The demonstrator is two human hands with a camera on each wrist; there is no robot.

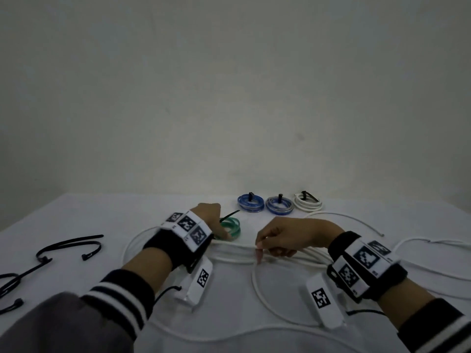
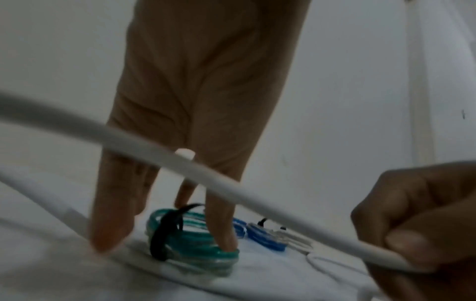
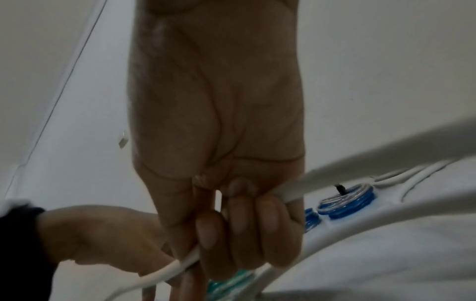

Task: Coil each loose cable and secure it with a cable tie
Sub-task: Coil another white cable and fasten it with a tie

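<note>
A long loose white cable [image 1: 239,250] lies in wide loops on the white-covered table [image 1: 89,212]. My right hand [image 1: 262,250] grips a stretch of it, fingers curled round the cable [image 3: 322,179] in the right wrist view. My left hand [image 1: 221,234] points straight fingers down at the cloth. One fingertip [image 2: 222,240] stands inside a green coil [image 2: 195,244] bound with a black tie. The white cable [image 2: 244,195] runs across in front of the left fingers toward the right hand [image 2: 412,234]. Whether the left hand pins the cable is hidden.
Two blue coils [image 1: 251,203] [image 1: 279,205] and a white coil [image 1: 308,202], each tied with a black tie, sit in a row at the back. Several loose black cable ties [image 1: 68,247] lie at the left. More white cable loops spread to the right [image 1: 420,250].
</note>
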